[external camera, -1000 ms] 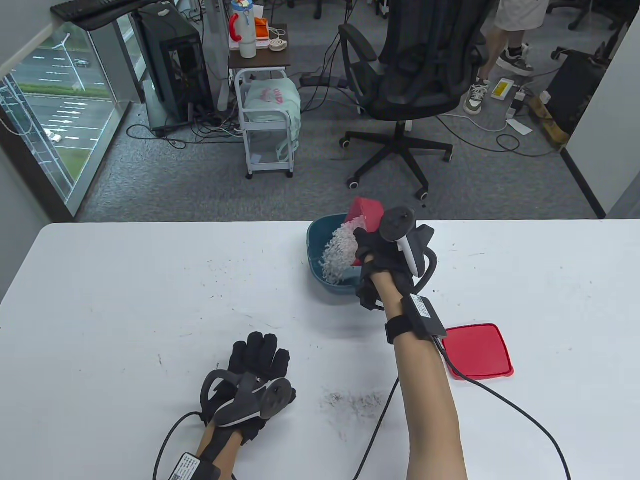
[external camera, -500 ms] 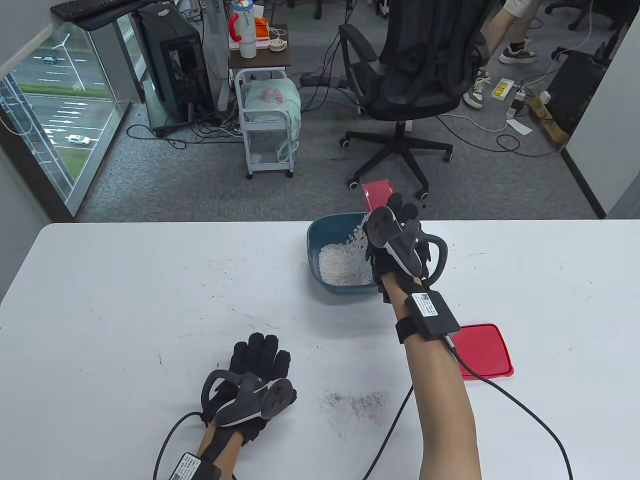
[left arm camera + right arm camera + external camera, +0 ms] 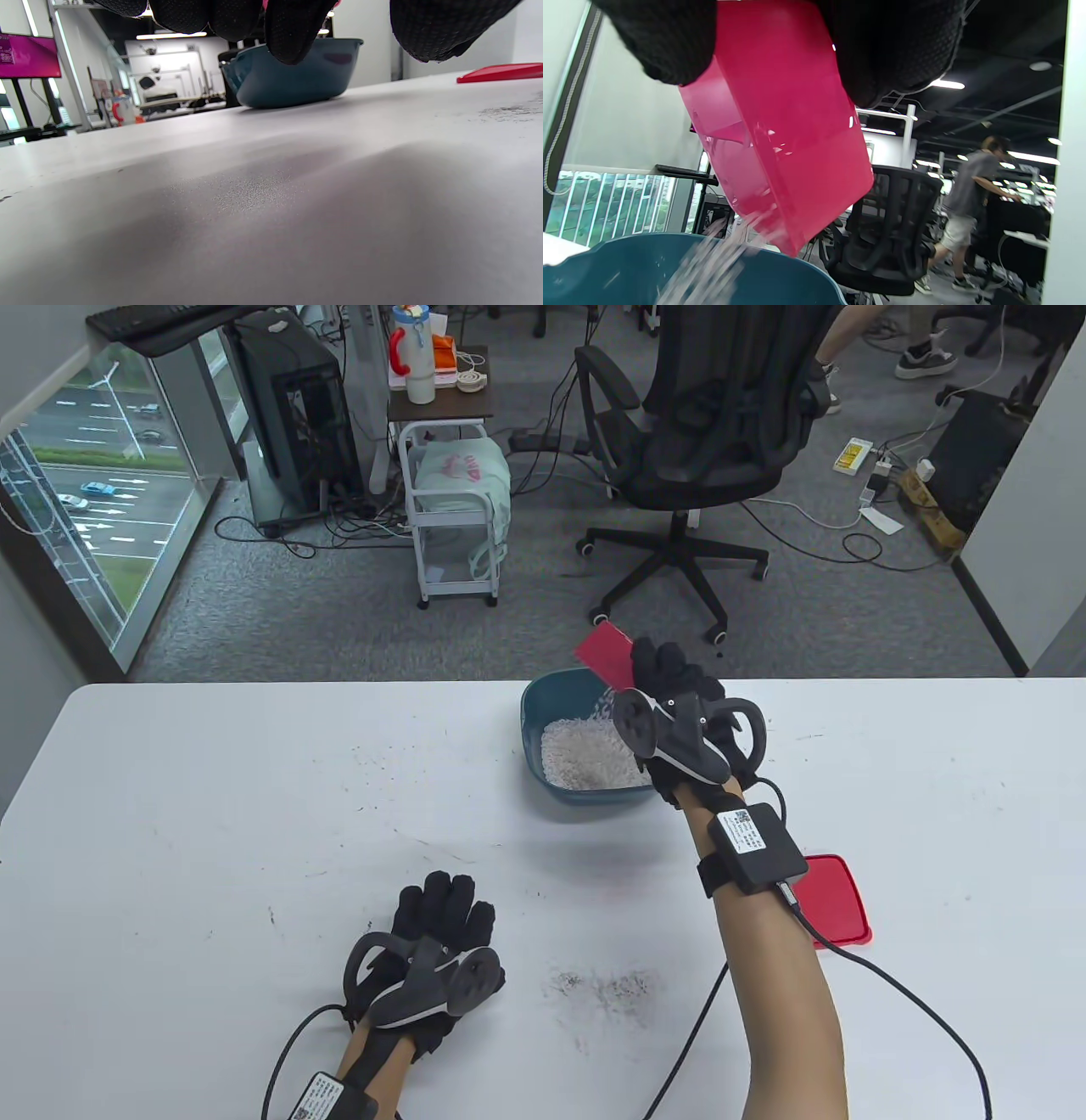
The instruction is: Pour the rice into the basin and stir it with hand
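My right hand [image 3: 666,674] grips a red plastic box [image 3: 604,652] [image 3: 780,140], tipped steeply over the far right rim of the teal basin [image 3: 533,708] [image 3: 606,267]. A thin stream of rice [image 3: 712,262] still falls from the box's lower corner. White rice [image 3: 590,753] lies heaped on the basin's floor. My left hand [image 3: 441,909] rests flat on the white table [image 3: 212,814] near the front edge, fingers straight, holding nothing. In the left wrist view the basin [image 3: 292,72] stands beyond my fingertips [image 3: 292,29].
The box's red lid [image 3: 836,899] [image 3: 500,72] lies on the table to the right of my right forearm. Dark specks [image 3: 607,984] mark the table near the front. An office chair [image 3: 704,432] and a white cart [image 3: 454,517] stand beyond the far edge.
The main mass of rice has dropped into the basin and only a trickle falls now. My right hand has tipped the box further and shifted slightly right. The left hand has stayed still.
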{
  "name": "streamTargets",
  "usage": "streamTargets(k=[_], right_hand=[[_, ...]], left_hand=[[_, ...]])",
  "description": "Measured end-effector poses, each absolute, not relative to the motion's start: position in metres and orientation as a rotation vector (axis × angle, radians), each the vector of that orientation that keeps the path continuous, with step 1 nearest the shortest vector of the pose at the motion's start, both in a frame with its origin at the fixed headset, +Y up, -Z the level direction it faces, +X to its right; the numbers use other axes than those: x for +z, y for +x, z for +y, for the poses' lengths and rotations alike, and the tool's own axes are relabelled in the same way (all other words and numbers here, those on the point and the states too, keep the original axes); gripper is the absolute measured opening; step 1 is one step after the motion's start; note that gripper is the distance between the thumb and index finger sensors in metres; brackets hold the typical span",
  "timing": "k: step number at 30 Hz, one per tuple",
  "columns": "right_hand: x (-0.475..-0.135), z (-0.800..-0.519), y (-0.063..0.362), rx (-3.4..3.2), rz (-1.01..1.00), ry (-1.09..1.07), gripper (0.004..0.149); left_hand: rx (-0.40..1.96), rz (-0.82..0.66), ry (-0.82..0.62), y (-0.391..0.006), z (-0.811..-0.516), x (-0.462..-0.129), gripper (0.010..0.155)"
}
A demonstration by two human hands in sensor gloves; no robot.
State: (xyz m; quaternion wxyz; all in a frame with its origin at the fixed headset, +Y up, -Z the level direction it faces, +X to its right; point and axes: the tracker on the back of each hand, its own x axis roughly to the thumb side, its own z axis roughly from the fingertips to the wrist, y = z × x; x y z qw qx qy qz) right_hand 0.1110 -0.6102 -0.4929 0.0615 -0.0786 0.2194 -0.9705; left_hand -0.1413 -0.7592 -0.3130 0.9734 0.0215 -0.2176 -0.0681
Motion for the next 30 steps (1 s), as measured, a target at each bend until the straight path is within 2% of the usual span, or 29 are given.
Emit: streamTargets(k=[3, 6, 7, 10, 11, 14, 15, 17, 18, 19, 21, 22, 24, 25, 26, 28, 30], right_hand=[[-0.492, -0.614, 0.118, -2.902, 0.757, -0.248, 0.082], [-0.493, -0.631, 0.134, -2.965, 0.911, -0.174, 0.081], [-0.494, -0.637, 0.138, -2.974, 0.905, -0.134, 0.082], [-0.503, -0.654, 0.142, -2.946, 0.602, -0.118, 0.082], [-0.501, -0.656, 0.143, -2.933, 0.629, -0.121, 0.082], [-0.495, -0.654, 0.151, -3.001, 0.908, -0.086, 0.08], [-0.497, -0.656, 0.152, -3.015, 0.899, -0.072, 0.08], [-0.505, -0.66, 0.152, -2.986, 0.581, -0.069, 0.082], [-0.501, -0.66, 0.152, -2.946, 0.626, -0.094, 0.082], [-0.498, -0.657, 0.153, -2.955, 0.801, -0.085, 0.082], [-0.493, -0.656, 0.159, -3.047, 0.96, -0.048, 0.081], [-0.494, -0.658, 0.161, -3.07, 0.966, -0.031, 0.081], [-0.5, -0.662, 0.159, -3.033, 0.697, -0.016, 0.082], [-0.498, -0.663, 0.158, -2.977, 0.687, -0.035, 0.083], [-0.494, -0.661, 0.16, -2.96, 0.848, -0.039, 0.082], [-0.491, -0.662, 0.164, -3.037, 0.974, 0.006, 0.081], [-0.5, -0.664, 0.162, -3.049, 0.729, -0.005, 0.081]], left_hand=[[-0.144, -0.441, 0.041, -0.14, -0.76, -0.313, 0.083], [-0.142, -0.437, 0.039, -0.141, -0.759, -0.313, 0.083], [-0.141, -0.436, 0.039, -0.141, -0.759, -0.313, 0.083], [-0.139, -0.436, 0.039, -0.141, -0.76, -0.313, 0.083], [-0.139, -0.437, 0.038, -0.141, -0.76, -0.313, 0.083], [-0.148, -0.439, 0.033, -0.14, -0.761, -0.314, 0.083], [-0.148, -0.439, 0.032, -0.14, -0.761, -0.314, 0.083], [-0.143, -0.438, 0.031, -0.14, -0.761, -0.314, 0.083], [-0.141, -0.438, 0.03, -0.14, -0.761, -0.314, 0.083], [-0.14, -0.438, 0.03, -0.14, -0.761, -0.314, 0.083], [-0.144, -0.438, 0.028, -0.14, -0.761, -0.314, 0.083], [-0.144, -0.438, 0.028, -0.14, -0.761, -0.314, 0.083], [-0.144, -0.44, 0.026, -0.14, -0.761, -0.314, 0.083], [-0.143, -0.44, 0.026, -0.14, -0.761, -0.314, 0.083], [-0.143, -0.441, 0.026, -0.14, -0.762, -0.314, 0.083], [-0.143, -0.441, 0.027, -0.14, -0.762, -0.314, 0.083], [-0.143, -0.441, 0.024, -0.14, -0.762, -0.314, 0.083]])
